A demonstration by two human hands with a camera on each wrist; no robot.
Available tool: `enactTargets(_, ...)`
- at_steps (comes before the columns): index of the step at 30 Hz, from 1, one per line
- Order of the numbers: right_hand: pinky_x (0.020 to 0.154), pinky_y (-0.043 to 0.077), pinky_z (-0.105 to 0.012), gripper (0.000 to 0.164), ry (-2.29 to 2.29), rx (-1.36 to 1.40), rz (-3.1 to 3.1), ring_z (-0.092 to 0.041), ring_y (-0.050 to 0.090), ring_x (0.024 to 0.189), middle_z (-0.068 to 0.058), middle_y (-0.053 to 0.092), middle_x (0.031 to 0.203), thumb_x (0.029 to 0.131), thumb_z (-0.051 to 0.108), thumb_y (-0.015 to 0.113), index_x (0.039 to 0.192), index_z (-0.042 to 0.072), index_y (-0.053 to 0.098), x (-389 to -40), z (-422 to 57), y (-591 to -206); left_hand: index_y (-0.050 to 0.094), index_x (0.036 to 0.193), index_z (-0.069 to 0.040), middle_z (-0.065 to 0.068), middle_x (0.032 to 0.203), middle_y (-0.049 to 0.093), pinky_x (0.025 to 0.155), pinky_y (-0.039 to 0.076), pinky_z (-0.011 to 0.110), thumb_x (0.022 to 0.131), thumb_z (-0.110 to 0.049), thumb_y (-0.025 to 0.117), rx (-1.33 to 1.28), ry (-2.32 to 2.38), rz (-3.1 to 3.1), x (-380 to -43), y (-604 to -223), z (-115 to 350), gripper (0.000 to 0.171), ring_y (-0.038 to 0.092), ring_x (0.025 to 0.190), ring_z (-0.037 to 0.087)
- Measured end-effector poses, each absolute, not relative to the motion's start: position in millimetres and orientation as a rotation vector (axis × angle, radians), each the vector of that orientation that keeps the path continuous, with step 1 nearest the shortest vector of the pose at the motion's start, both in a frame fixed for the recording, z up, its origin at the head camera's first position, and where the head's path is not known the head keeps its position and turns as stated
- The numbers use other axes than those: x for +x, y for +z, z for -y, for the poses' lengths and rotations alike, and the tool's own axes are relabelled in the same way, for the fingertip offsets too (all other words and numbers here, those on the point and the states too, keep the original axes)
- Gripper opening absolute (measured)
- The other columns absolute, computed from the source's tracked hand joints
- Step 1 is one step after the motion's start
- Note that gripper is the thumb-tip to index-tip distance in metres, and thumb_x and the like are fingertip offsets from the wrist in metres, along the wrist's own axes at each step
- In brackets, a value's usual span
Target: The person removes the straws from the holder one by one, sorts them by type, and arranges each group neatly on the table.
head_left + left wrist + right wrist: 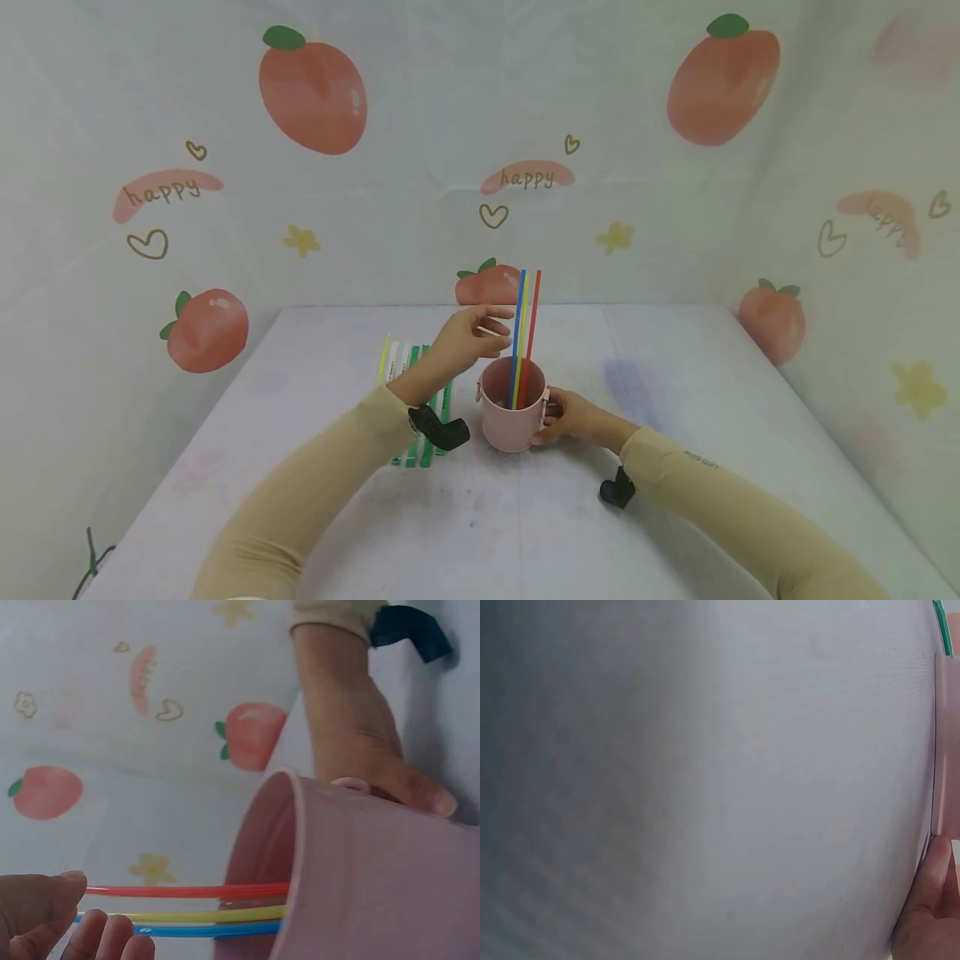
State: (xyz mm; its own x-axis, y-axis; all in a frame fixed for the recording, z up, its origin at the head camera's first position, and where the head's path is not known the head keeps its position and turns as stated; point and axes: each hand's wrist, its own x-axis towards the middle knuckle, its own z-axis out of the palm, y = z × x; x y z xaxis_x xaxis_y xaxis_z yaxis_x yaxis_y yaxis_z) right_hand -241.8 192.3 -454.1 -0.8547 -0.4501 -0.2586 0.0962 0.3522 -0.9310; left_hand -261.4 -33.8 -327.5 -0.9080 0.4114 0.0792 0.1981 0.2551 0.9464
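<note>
A pink bucket (pixel 510 429) with small side lugs stands upright on the table. Blue, yellow and red straws (pixel 534 308) lean inside it, their upper ends well above the rim. My right hand (pixel 573 417) grips the bucket's right side by the lug, thumb low against the wall; the left wrist view shows this thumb too. Beside the straws, above the rim's left side, is my left hand (pixel 476 333) with loosely extended fingers. In the left wrist view its fingertips (pixel 73 877) overlap the straws (pixel 187 891); contact cannot be told. The right wrist view catches only the bucket's edge (pixel 946 750).
Left of the bucket, a row of green and white strips (pixel 412 454) and a yellow stick (pixel 383 358) lie on the white table (pixel 480 533), partly under my left forearm. A printed fabric wall (pixel 420 225) rises behind. A dark cord (pixel 92 554) shows at lower left.
</note>
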Motion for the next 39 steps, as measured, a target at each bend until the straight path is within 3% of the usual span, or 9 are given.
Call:
enactTargets(11,0.106,0.044,-0.036,0.077,-1.55,-0.339,-2.105,-0.021,0.053,0.12,-0.016,0.053,0.136,0.075,0.003,0.082,0.14,-0.002,0.042,-241.4,-192.8,-455.1,0.057,0.133,-0.01,0.013,0.107,0.067,0.078,0.059,0.034,0.089,-0.008,0.069,0.511,1.569,-2.389,-261.6,-343.2,20.9,0.046,0.067,0.091,0.021)
enactTargets(17,0.101,0.045,-0.027,0.078,-1.567,-0.375,-2.082,-0.017,0.053,0.115,-0.015,0.054,0.134,0.075,0.001,0.081,0.141,-0.003,0.041,-242.2,-193.3,-454.5,0.053,0.136,-0.008,0.015,0.108,0.066,0.076,0.059,0.033,0.089,-0.01,0.07,0.517,1.547,-2.406,-260.9,-344.0,20.1,0.05,0.068,0.09,0.023)
enactTargets(27,0.105,0.044,-0.035,0.077,-1.557,-0.352,-2.11,-0.021,0.053,0.12,-0.017,0.053,0.136,0.074,0.001,0.082,0.14,-0.002,0.042,-241.8,-193.4,-455.1,0.05,0.138,-0.006,0.016,0.109,0.066,0.076,0.059,0.033,0.09,-0.01,0.068,0.496,1.497,-2.416,-256.8,-341.0,18.4,0.051,0.068,0.095,0.028)
enactTargets(39,0.106,0.044,-0.035,0.078,-1.575,-0.361,-2.099,-0.022,0.054,0.121,-0.019,0.054,0.136,0.074,0.0,0.081,0.141,-0.004,0.041,-241.0,-193.4,-454.9,0.054,0.135,-0.007,0.011,0.101,0.067,0.068,0.058,0.028,0.09,-0.015,0.068,0.523,1.392,-2.47,-260.8,-345.7,15.0,0.047,0.068,0.071,0.018)
